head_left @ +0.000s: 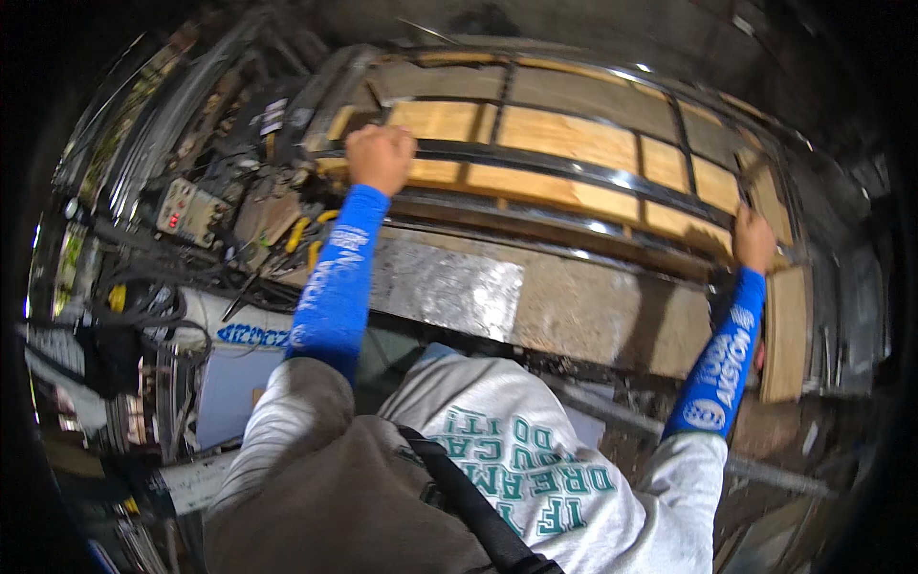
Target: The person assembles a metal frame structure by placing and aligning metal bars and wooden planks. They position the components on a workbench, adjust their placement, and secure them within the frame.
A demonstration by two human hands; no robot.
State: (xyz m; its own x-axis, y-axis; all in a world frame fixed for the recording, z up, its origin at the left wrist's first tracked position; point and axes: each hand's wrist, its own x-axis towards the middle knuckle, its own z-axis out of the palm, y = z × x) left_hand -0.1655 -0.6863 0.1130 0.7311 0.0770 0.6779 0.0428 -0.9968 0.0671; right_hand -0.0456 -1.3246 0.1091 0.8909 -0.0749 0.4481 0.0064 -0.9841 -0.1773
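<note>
A long dark metal frame [574, 170] with crossbars lies across the bench before me, with pale wooden boards [564, 137] showing between and beneath its bars. My left hand [381, 158] is closed round the frame's near bar at its left end. Over at the right end, my right hand [754, 239] is closed on the frame near its corner; the fingers are partly hidden. Blue sleeves cover both forearms. Close to my right forearm, a short wooden board [786, 330] sticks out toward me.
A shiny metal plate [449, 287] covers part of the bench's near side. On the left are a box with a red display and knobs [189, 212], yellow-handled tools [298, 234], cables and a white cylinder [229, 320]. Metal bars [124, 163] are stacked at the far left.
</note>
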